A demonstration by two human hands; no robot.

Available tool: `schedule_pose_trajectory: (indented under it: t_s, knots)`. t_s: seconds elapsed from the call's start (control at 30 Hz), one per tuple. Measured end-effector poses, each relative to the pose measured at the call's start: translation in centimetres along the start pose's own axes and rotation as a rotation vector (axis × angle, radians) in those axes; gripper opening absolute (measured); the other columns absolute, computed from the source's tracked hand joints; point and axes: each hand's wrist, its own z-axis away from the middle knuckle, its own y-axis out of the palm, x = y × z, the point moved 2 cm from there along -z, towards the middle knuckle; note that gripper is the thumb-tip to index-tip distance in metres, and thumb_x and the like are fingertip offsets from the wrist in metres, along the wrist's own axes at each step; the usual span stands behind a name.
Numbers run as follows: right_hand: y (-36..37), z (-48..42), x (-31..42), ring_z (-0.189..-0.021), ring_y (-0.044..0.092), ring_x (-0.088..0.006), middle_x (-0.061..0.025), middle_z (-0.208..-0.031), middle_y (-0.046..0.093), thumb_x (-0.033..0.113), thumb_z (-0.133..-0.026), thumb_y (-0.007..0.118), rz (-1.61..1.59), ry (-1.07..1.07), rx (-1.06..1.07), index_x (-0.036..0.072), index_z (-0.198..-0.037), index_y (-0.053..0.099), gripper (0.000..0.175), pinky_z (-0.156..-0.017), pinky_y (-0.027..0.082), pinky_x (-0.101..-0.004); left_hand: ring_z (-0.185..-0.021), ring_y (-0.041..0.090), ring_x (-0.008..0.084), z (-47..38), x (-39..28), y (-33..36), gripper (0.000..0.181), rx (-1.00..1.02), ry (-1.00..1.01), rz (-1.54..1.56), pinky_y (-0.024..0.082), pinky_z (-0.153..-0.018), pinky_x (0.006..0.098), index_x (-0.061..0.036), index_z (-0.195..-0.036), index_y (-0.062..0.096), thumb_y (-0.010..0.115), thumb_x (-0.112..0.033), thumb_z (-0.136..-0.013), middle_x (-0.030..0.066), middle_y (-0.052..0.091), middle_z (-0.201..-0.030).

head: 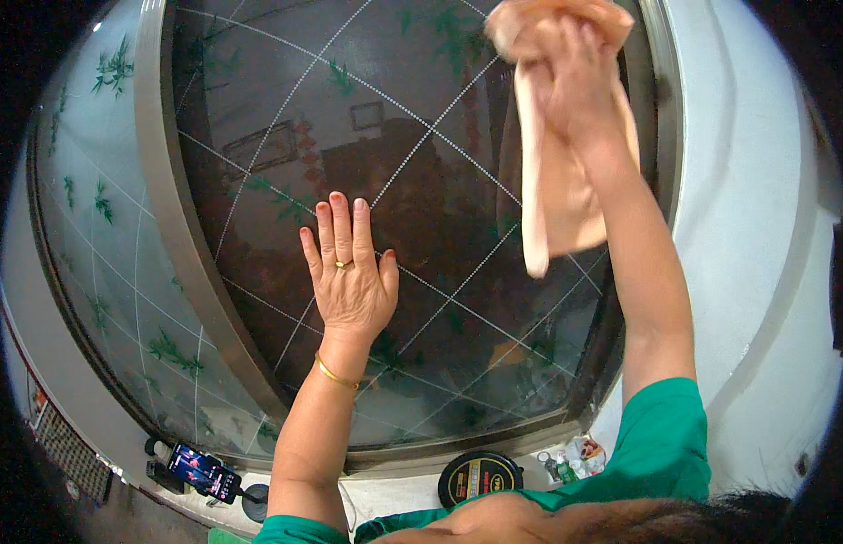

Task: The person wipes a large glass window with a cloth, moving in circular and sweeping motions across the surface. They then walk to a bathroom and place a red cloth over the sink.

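Note:
Both arms reach up in front of a dark glass window pane (394, 177) patterned with dotted diagonal lines and green bamboo leaves. Flat against the glass, or very close to it, is my left hand (350, 265), palm down with the thumb out to the side. It wears a gold ring, and a gold bangle circles the wrist. At the upper right, my right hand (578, 75) grips a peach cloth (561, 211). Part of the cloth bunches around the fingers, while a long fold hangs below. The hand and the cloth's top are slightly blurred.
A metal frame (190, 224) divides the dark pane from a lighter patterned pane (109, 258). White wall (727, 170) stands at right. Along the sill (387, 493) are a phone (202, 472) on a stand, a round black case (479, 478), a small green bottle (565, 470) and keys (548, 464).

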Motion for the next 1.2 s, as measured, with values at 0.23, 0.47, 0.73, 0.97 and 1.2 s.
schedule_pose_trajectory:
  t_s: [0.23,0.47,0.73,0.97,1.2]
  knots:
    - [-2.4,8.8,5.0,-0.142,0.035,-0.0390,-0.0184,-0.149,0.043,0.029,-0.092,0.056,-0.100,0.051,0.300,0.004,-0.145,0.041,0.060,-0.121,0.020,-0.0566,-0.155,0.016,0.0352,-0.1,-0.1,-0.3,0.076,-0.003,-0.004,0.023,0.009,-0.125,0.0529,-0.0040,-0.156,0.028,0.060,-0.022,-0.089,0.0179,0.022,-0.166]
    - [-11.0,20.0,17.1,-0.136,0.047,-0.0241,-0.0023,-0.141,0.057,0.028,-0.090,0.065,-1.265,0.460,1.102,0.029,-0.133,0.063,0.043,-0.118,0.027,-0.0471,-0.154,0.016,0.0365,-0.2,-0.2,-0.6,0.080,-0.001,0.011,0.054,0.009,-0.124,0.0541,-0.0029,-0.156,0.027,0.063,-0.024,-0.088,0.0192,0.021,-0.165]
    - [-2.2,3.2,5.3,-0.130,0.053,-0.0323,-0.0126,-0.138,0.058,0.016,-0.093,0.059,-0.224,-0.124,0.260,0.015,-0.137,0.058,0.043,-0.115,0.037,-0.0447,-0.154,0.016,0.0373,0.0,-0.2,-0.5,0.079,0.006,-0.003,0.055,0.008,-0.124,0.0540,-0.0029,-0.155,0.029,0.064,-0.024,-0.087,0.0195,0.023,-0.165]
    - [1.5,-0.7,2.4,-0.138,0.045,-0.0359,-0.0133,-0.145,0.053,0.021,-0.092,0.060,-0.177,0.116,-0.018,0.017,-0.139,0.055,0.047,-0.115,0.038,-0.0471,-0.152,0.024,0.0319,0.3,-0.2,-0.6,0.075,-0.011,0.026,-0.026,0.012,-0.124,0.0489,-0.0112,-0.153,0.039,0.068,-0.027,-0.085,0.0126,0.027,-0.164]
    - [-9.5,17.9,14.8,-0.147,0.031,-0.0352,-0.0087,-0.152,0.044,0.022,-0.092,0.054,-0.755,0.131,0.534,0.029,-0.149,0.047,0.058,-0.123,0.018,-0.0529,-0.147,0.030,0.0277,0.6,-0.5,-0.7,0.068,0.004,0.063,-0.098,0.017,-0.122,0.0468,-0.0126,-0.151,0.044,0.064,-0.028,-0.088,0.0110,0.034,-0.161]
